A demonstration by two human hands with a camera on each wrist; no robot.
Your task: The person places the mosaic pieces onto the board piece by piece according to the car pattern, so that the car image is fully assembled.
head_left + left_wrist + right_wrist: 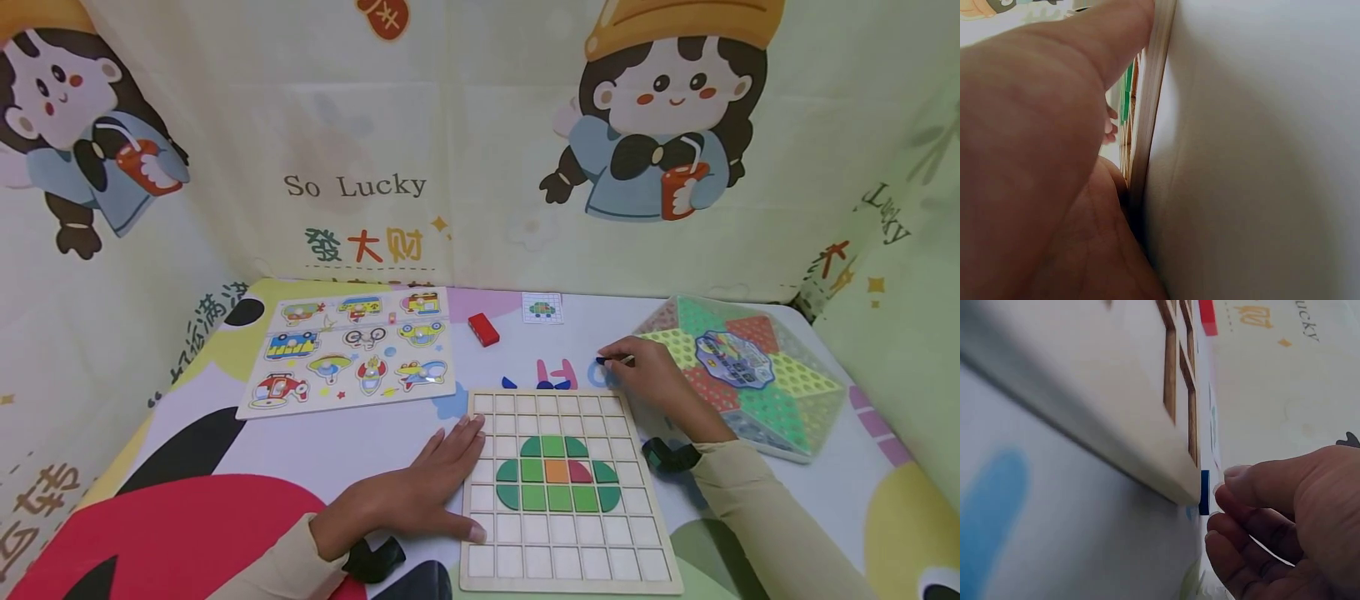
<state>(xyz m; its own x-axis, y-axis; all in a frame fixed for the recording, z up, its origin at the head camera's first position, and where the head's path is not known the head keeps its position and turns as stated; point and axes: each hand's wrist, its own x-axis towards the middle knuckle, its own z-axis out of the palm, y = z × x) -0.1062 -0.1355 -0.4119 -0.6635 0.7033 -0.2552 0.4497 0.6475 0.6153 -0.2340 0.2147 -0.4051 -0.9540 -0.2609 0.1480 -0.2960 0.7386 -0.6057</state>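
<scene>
My left hand lies spread on the left edge of a wooden grid board, its fingertips and thumb touching the rim. Set into the board's squares are green, orange and red pieces in a car-like pattern, including an orange square and a red quarter piece. Beyond the board's far right corner, my right hand pinches at a small dark blue piece, thumb and fingertips close together. In the right wrist view, a blue piece shows right at the fingertips.
More dark blue pieces lie behind the board. Farther back are a red block and a small pattern card. A vehicle picture puzzle lies at the left; a hexagonal star-patterned box lies at the right, near my right forearm.
</scene>
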